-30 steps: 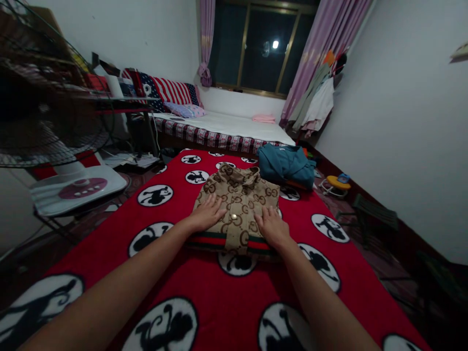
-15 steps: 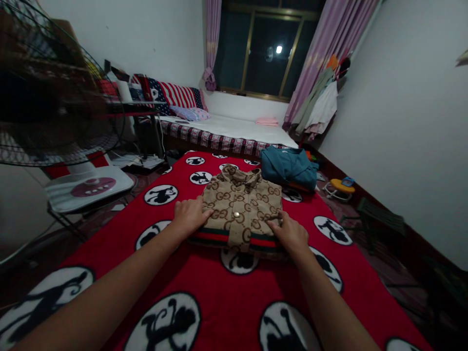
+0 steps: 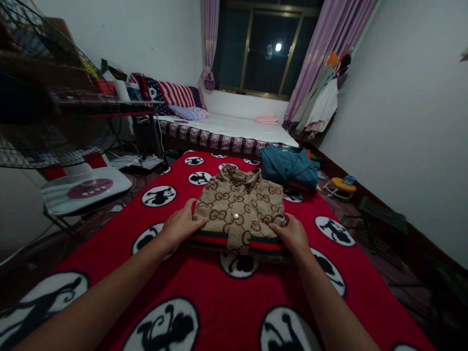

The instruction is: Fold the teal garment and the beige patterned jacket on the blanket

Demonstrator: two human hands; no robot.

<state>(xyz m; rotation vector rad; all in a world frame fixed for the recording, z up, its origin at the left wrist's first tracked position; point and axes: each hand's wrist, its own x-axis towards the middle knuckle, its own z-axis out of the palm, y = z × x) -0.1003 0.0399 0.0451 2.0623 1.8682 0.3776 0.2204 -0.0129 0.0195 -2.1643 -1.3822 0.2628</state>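
A folded tan jacket (image 3: 239,204) with a brown pattern, a snap button and a green-red-green striped hem lies on the red blanket (image 3: 226,317). Its collar points away from me. My left hand (image 3: 182,224) grips the jacket's left edge, thumb on top and the other fingers along the side and partly hidden. On the opposite edge, my right hand (image 3: 292,234) holds the cloth the same way, its thumb over the top. Behind the jacket, to the right, sits a folded teal garment (image 3: 290,166).
At left a fan (image 3: 54,102) stands near a white chair-like seat (image 3: 87,190) and a cluttered desk (image 3: 142,106). A bed (image 3: 234,127) is below the window. Along the right wall are hanging clothes (image 3: 323,107), a yellow stool (image 3: 342,184) and a dark green stool (image 3: 383,214).
My left hand has slid slightly left and toward me along the jacket's edge. The right hand has shifted a little outward, and the jacket's front looks slightly wider.
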